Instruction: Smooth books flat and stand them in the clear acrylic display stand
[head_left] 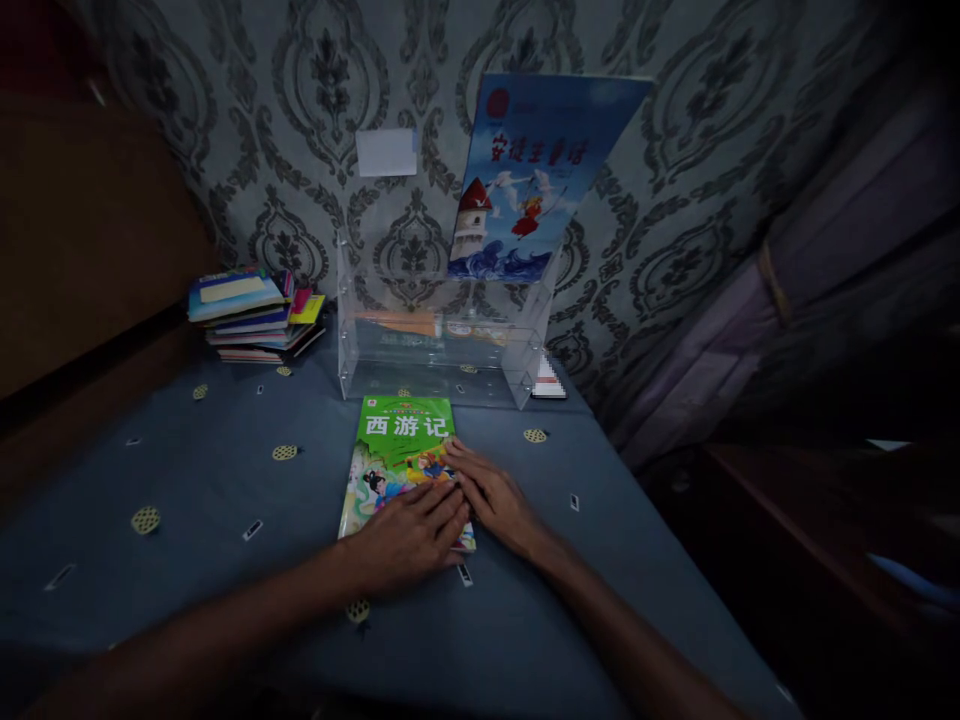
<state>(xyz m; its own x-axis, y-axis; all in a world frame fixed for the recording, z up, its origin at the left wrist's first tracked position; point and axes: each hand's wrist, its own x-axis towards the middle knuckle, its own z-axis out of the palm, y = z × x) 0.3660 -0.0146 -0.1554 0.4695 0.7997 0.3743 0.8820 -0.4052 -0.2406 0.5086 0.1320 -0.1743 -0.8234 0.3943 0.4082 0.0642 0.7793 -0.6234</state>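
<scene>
A green picture book (405,428) with large white Chinese characters and cartoon figures lies face up on the table in front of me. Across its lower part rests my left hand (412,530), fingers stretched out over the cover. My right hand (495,500) lies at the book's right edge, its extended fingertips on the cover close to the left hand. Behind the book stands a clear acrylic rack (435,370). A blue storybook (540,180) with a red-roofed tower on its cover is propped upright at the rack's right side.
At the back left sits a pile of books (247,315). A blue patterned cloth (225,460) covers the table. A white card (386,153) shows before the patterned wall. Something white (549,380) lies by the rack's right foot; a curtain (720,310) hangs at right.
</scene>
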